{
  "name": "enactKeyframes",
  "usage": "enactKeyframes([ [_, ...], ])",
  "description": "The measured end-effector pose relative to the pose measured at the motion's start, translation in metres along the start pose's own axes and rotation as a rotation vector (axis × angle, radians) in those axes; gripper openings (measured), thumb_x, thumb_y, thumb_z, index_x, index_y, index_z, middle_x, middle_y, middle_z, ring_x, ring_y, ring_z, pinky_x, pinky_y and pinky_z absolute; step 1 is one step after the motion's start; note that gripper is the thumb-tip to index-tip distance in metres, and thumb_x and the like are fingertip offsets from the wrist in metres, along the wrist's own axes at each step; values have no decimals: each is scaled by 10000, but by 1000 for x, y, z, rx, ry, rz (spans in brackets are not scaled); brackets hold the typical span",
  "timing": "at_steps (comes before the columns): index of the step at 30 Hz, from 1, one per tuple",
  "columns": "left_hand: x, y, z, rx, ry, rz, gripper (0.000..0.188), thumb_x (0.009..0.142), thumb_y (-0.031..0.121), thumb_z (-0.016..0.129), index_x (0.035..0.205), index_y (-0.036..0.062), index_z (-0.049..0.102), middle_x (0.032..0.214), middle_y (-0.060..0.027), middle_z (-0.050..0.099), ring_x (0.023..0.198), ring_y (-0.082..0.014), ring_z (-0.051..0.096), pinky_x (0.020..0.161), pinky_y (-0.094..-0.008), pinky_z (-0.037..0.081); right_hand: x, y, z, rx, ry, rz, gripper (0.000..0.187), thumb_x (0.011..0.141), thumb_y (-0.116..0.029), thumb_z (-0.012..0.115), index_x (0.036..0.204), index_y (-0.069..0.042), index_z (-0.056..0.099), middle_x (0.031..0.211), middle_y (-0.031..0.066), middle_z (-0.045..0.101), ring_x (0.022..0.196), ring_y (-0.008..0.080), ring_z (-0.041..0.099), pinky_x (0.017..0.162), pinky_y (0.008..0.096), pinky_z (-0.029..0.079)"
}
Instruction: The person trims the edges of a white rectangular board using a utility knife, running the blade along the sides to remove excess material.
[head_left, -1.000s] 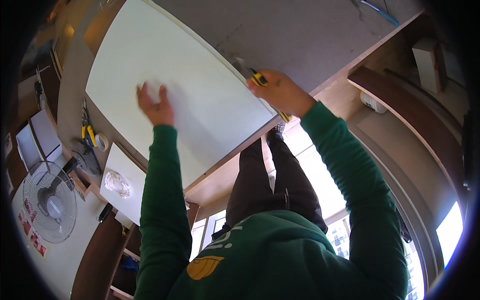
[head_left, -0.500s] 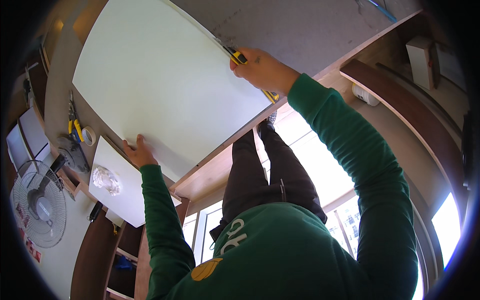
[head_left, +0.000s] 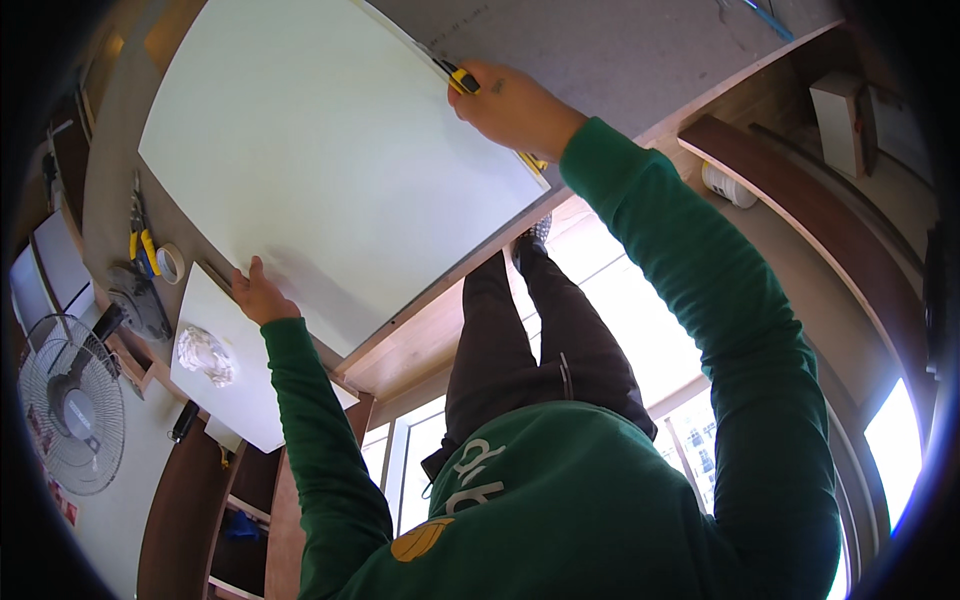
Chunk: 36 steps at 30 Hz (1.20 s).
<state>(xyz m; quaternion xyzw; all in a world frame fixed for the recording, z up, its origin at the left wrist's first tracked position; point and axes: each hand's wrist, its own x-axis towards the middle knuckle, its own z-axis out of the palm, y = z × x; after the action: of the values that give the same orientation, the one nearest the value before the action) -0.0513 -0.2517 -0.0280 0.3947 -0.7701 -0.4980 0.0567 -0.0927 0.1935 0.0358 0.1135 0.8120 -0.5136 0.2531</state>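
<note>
A large white sheet [head_left: 330,150] lies on the grey tabletop [head_left: 640,70]. At its right edge my right hand [head_left: 510,105] is closed around a yellow and black utility knife [head_left: 462,80], whose tip points away from me along that edge. Another yellow piece [head_left: 532,160] shows below this hand; I cannot tell whether it belongs to the knife. My left hand [head_left: 264,295] rests at the sheet's left edge near the front, finger and thumb apart, holding nothing visible.
Left of the sheet lie yellow-handled snips [head_left: 143,240], a tape roll [head_left: 171,264] and a smaller white panel [head_left: 250,385] bearing crumpled white material [head_left: 206,356]. A fan [head_left: 75,410] stands at far left. A blue tool [head_left: 768,18] lies at far right.
My right hand has moved farther away along the sheet's right edge with the knife. My left hand appears slightly farther left, and the whole view has shifted a little.
</note>
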Motion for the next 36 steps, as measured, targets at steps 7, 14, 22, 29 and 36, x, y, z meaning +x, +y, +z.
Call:
enactKeyframes([
  [7, 19, 27, 11, 35, -43, 44, 716, 934, 233, 740, 1511, -48, 424, 1560, -192, 441, 1423, -284, 437, 1171, -401, 351, 12, 3, -4, 107, 26, -32, 245, 951, -293, 619, 1088, -89, 629, 830, 40, 621, 710, 140, 551, 676, 329, 477],
  [14, -105, 44, 52, 385, -431, 624, 353, 1016, 216, 639, 1283, -14, 641, 1330, -142, 627, 1232, -249, 600, 1064, -364, 465, -60, 64, -16, 878, 259, 139, 158, 995, -160, 618, 1087, -34, 595, 931, 119, 691, 820, 204, 666, 741, 330, 544],
  [22, -303, 8, 120, -376, -1128, -860, 430, 1033, 249, 570, 1409, 38, 566, 1258, -41, 653, 1034, -152, 601, 958, -351, 467, -146, 114, 23, 1462, 505, 508, 215, 983, -14, 543, 1190, 44, 553, 1113, 208, 688, 1020, 322, 700, 870, 421, 584],
  [29, -294, -4, 143, -402, -958, -923, 451, 1035, 271, 574, 1450, 96, 557, 1346, 8, 647, 1155, -143, 563, 1018, -342, 429, -148, 121, 17, 1502, 334, 479, 401, 976, -32, 476, 1350, 110, 505, 1281, 247, 651, 998, 299, 669, 920, 421, 557],
  [36, -305, -20, 146, -739, -1016, -978, 473, 1033, 202, 566, 1484, 70, 512, 1422, -56, 607, 1298, -225, 541, 1143, -445, 408, -152, 119, 32, 1691, 379, 477, 424, 982, -29, 467, 1391, 84, 483, 1335, 217, 608, 1047, 295, 639, 937, 428, 543],
])
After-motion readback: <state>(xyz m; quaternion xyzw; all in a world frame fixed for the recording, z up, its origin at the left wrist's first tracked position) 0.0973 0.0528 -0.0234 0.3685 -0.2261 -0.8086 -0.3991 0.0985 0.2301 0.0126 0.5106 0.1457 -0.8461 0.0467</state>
